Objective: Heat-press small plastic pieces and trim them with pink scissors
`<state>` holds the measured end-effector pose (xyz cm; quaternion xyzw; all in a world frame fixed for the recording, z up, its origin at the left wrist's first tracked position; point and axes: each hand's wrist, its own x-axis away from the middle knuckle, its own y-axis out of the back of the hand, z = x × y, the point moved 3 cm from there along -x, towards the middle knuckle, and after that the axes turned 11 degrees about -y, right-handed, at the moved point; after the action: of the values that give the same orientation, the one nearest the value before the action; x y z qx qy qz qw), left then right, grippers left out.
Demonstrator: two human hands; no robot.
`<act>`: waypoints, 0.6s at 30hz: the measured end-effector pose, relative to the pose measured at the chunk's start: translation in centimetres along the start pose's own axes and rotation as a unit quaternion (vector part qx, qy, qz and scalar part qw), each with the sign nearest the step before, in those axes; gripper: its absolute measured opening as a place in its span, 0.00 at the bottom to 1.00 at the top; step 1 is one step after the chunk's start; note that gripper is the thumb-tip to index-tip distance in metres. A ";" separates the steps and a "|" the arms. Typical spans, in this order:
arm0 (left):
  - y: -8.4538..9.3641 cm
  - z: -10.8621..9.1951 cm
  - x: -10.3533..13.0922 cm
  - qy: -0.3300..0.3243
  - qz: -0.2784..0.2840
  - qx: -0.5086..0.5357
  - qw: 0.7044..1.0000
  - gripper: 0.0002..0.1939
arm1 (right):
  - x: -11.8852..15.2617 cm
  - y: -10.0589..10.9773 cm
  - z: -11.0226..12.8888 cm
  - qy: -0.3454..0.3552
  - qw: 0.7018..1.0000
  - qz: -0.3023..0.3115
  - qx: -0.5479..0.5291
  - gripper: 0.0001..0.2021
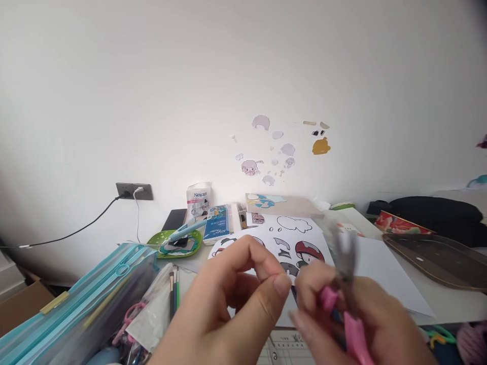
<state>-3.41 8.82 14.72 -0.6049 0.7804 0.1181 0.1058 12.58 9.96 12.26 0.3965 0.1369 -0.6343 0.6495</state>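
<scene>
Our right hand (pixel 380 319) grips pink-handled metal scissors (pixel 355 334), blades up, near the white printed paper sheet (pixel 270 241); our left hand (pixel 224 309) pinches thumb to forefinger, anything between them unclear.

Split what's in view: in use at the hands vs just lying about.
Likely in use:
- pink-handled scissors, in the right hand
- left hand, fingers pinched, contents unclear
- printed sheet, beyond the hands

Apparently lying about:
- Nexcare pack
- zip pouch
- dark tray
- paintbrushes
</scene>
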 end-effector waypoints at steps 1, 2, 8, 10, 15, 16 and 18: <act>-0.1 0.2 -0.2 0.006 0.009 0.022 1.000 0.17 | -0.1 0.3 0.3 0.001 0.999 -0.044 0.018 0.05; -0.2 0.3 -0.4 0.008 0.020 0.045 0.999 0.17 | -0.1 0.5 0.5 0.006 0.996 -0.082 0.035 0.03; -1.1 0.5 -1.4 0.037 0.033 0.087 0.995 0.16 | 0.5 1.1 0.5 0.098 0.980 -0.129 0.117 0.09; -1.2 0.3 -1.5 0.033 0.026 0.089 0.995 0.14 | 0.5 1.3 0.4 0.119 0.974 -0.134 0.141 0.08; -1.1 0.7 -1.7 0.032 0.019 0.114 0.993 0.08 | -0.5 1.6 1.4 0.171 0.958 -0.144 0.180 0.01; -1.1 0.9 -1.7 0.026 0.021 0.120 0.992 0.07 | -0.7 1.5 1.7 0.187 0.954 -0.143 0.184 0.02; -1.1 1.1 -1.7 0.012 0.024 0.131 0.991 0.06 | -1.0 1.3 2.1 0.207 0.948 -0.146 0.194 0.05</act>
<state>-1.95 10.45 14.09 -0.5687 0.8044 0.0102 0.1716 12.95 9.05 14.77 0.6130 0.1993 -0.6401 0.4182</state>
